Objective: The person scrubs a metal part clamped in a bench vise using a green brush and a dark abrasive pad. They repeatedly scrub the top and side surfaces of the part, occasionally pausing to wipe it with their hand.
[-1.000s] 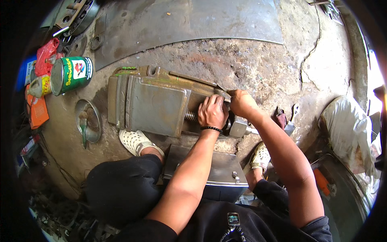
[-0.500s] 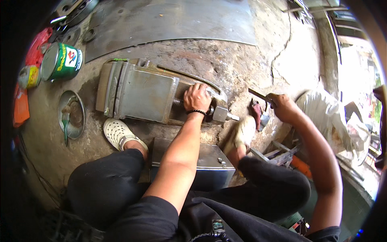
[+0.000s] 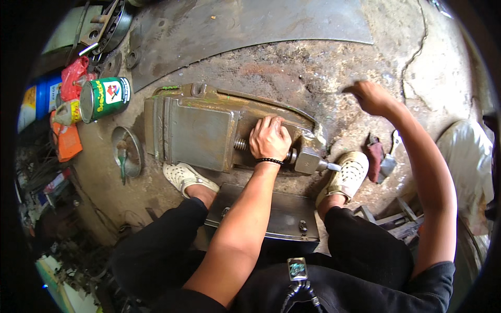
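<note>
A large grey machine vise [image 3: 203, 133] lies on the stained floor between my feet, its screw showing beside my wrist. My left hand [image 3: 269, 136], with a dark bead bracelet, is closed over the vise's body above the screw. Out to the right, my right hand [image 3: 371, 98] is raised above the floor, fingers closed. Only a short dark tip shows past its fingers, the end of a flat metal bar that was plainer a moment ago. A maroon cloth [image 3: 374, 159] and a metal scraper [image 3: 388, 166] lie beside my right shoe.
A metal box [image 3: 282, 211] with latches sits between my legs. To the left stand a metal bowl [image 3: 139, 156] with a green-handled brush [image 3: 122, 166] and a green can [image 3: 112, 99]. A metal sheet [image 3: 250, 26] covers the far floor. At right hangs pale sheeting [image 3: 467, 151].
The view has turned, shifting the vise rightward in the picture. My left hand stays on the vise. My right hand has risen farther from me, and the bar shows much less.
</note>
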Available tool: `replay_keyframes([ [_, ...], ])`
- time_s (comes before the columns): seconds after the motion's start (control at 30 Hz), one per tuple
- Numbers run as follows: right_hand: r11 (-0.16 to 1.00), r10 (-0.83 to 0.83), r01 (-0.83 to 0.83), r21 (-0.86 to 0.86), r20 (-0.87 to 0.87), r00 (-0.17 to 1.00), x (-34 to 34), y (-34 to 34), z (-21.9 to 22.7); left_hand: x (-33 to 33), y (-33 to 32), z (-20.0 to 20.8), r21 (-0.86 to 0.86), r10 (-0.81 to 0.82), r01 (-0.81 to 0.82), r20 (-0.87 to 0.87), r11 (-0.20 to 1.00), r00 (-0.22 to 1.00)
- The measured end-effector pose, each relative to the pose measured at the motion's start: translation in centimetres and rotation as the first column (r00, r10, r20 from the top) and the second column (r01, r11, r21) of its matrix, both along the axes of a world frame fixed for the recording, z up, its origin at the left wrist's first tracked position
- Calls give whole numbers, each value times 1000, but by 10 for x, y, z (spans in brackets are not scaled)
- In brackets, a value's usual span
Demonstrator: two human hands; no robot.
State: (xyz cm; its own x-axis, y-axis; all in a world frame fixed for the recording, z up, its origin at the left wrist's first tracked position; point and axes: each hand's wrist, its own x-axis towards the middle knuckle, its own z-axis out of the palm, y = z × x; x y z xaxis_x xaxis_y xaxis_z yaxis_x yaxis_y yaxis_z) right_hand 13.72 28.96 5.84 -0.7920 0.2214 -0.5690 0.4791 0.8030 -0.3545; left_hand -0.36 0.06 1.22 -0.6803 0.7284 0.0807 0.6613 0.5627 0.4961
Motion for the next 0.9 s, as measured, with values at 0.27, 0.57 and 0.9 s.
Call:
replay_keyframes([
  [0.27, 961, 231, -267, -66, -337, 913, -164, -41, -52, -1, 8, 6, -37, 4, -5, -13, 999, 1000],
  [0.57, 918, 341, -394, -33, -438, 832, -175, -44, -100, -1, 7, 4, -43, 14, -14, -11, 999, 1000],
  [0.9, 937, 338, -339, -80, -27, 941, -44, 18, -59, -2, 7, 6, -55, -24, 25, 12, 998, 1000],
])
